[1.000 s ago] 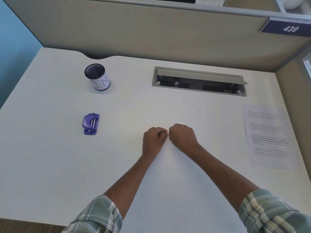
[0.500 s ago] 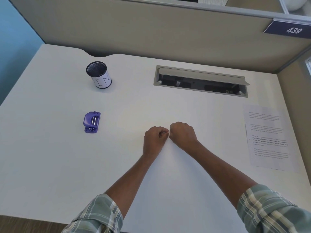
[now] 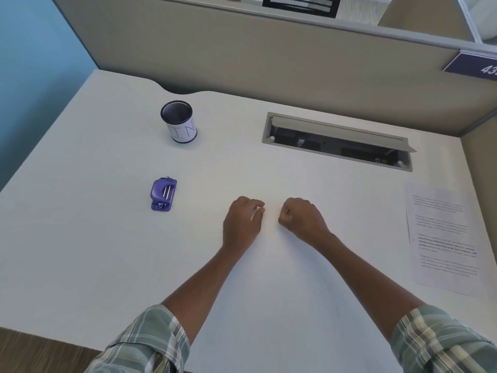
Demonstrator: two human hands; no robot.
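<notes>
My left hand (image 3: 242, 224) and my right hand (image 3: 301, 219) rest on the white desk (image 3: 269, 305), a small gap between them. Both have their fingers curled into loose fists, and I see nothing held in either. A small purple hole punch (image 3: 163, 195) lies on the desk to the left of my left hand, about a hand's width away. Farther back on the left stands a black mesh pen cup (image 3: 178, 122) wrapped in a white label reading "IN". A printed sheet of paper (image 3: 443, 238) lies flat to the right of my right hand.
An open grey cable hatch (image 3: 338, 141) is set into the desk behind my hands. Beige partition walls (image 3: 269, 63) close the back and right sides. A blue number sign (image 3: 476, 67) hangs at the upper right. The desk's front edge runs at the lower left.
My two fists, touching knuckle to knuckle before, have drawn apart sideways. The view has shifted so everything sits further right and lower in frame. Nothing on the desk moved.
</notes>
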